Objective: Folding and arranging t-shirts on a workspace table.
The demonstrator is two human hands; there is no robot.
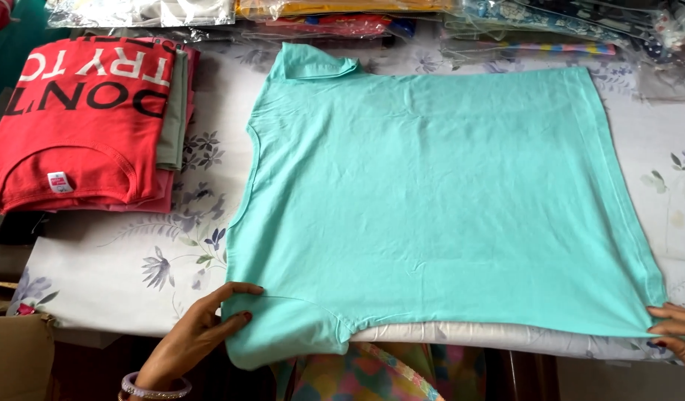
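Now my left hand [197, 334] is pinching the near sleeve corner of the mint green shirt [431, 200] with thumb and fingers, while my right hand [676, 330] is gripping the shirt's near hem corner with bent fingers. I am seeing the shirt lying flat across the flowery white table [119, 275], its near edge hanging a little over the side, and a stack of folded shirts [90, 122], red one on top, is sitting to the left.
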